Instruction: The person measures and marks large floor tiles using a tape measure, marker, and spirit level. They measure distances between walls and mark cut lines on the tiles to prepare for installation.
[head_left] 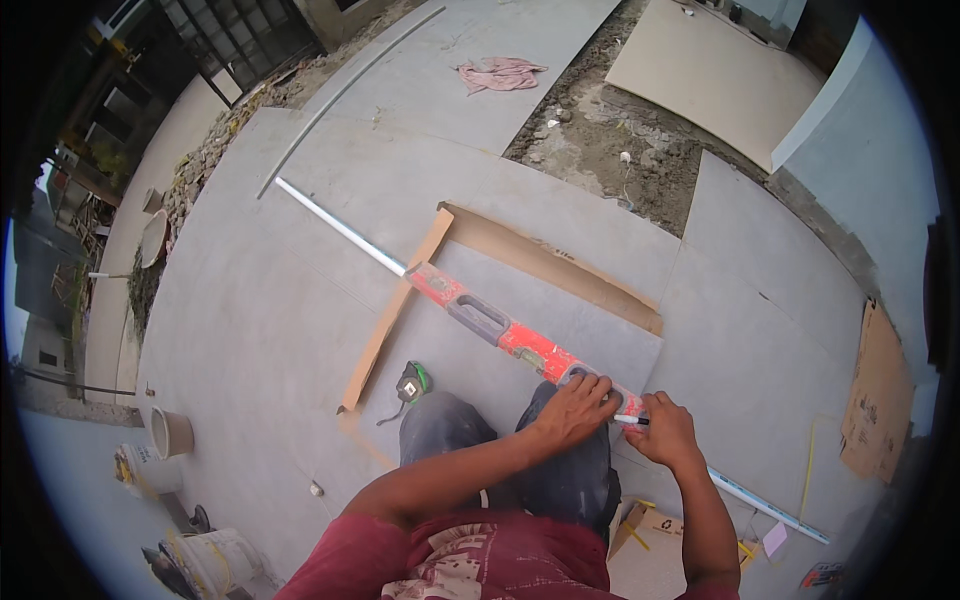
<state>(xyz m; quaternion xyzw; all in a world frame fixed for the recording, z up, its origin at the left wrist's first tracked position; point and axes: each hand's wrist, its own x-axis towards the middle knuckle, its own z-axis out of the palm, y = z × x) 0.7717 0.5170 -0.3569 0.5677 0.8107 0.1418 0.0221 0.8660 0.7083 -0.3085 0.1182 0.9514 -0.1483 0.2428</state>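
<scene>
A scuffed red spirit level (541, 350) lies slantwise over a grey tile (600, 350) that rests on opened cardboard packaging (550, 258). My left hand (575, 410) grips the level near its closer end, fingers curled over its edge. In my right hand (668, 432), a white-and-black marker pen (630, 419) is pinched, its tip pointing left at the end of the level. A thin white pipe (340, 223) runs in line with the level past its far end, and a similar length shows beyond my right forearm. Left of my knees sits a green-and-black tape measure (411, 383).
Large grey tiles (240, 350) cover the floor around me. Buckets (172, 433) stand at the left. A pink cloth (500, 74) and a long metal strip (340, 95) lie far ahead, near a bare soil strip (640, 150). Flat cardboard (877, 395) leans at the right.
</scene>
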